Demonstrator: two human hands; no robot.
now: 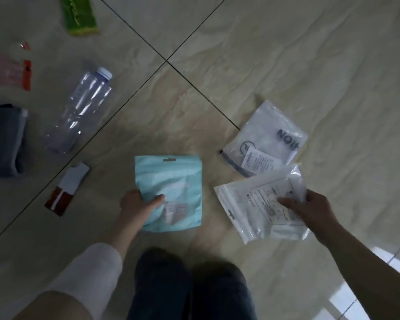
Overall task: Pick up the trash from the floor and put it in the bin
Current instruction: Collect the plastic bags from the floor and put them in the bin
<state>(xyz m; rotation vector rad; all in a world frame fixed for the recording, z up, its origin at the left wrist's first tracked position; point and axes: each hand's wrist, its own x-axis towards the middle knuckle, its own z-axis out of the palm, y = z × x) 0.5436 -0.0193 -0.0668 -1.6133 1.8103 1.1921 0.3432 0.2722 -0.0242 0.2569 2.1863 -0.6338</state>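
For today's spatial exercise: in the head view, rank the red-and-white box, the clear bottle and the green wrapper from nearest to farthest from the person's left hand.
From the left hand, which grips the teal pouch:
1. Red-and-white box, just to its left on the floor.
2. Clear bottle, farther up and left, lying on its side.
3. Green wrapper, at the top edge, farthest away.
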